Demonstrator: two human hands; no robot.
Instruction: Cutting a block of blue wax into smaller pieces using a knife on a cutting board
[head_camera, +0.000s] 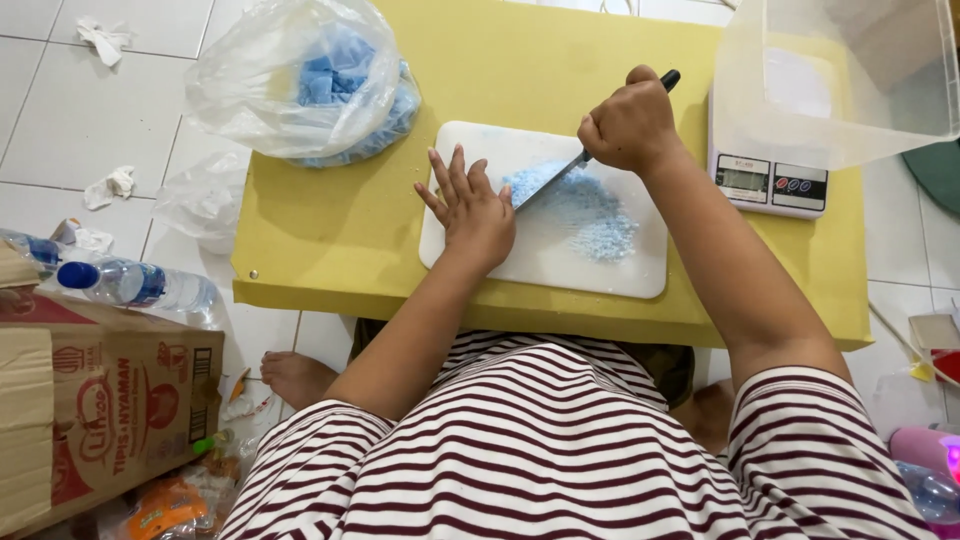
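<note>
A white cutting board lies on a low yellow table. A heap of pale blue crumbs is spread over the board's middle. My right hand is closed around the black handle of a knife, whose blade slants down-left into the crumbs. My left hand rests flat on the board's left side, fingers spread, with its palm over the blade's tip.
A clear plastic bag of blue blocks sits at the table's far left. A small white scale carries a clear plastic tub at the far right. A cardboard box, water bottles and crumpled tissues lie on the tiled floor.
</note>
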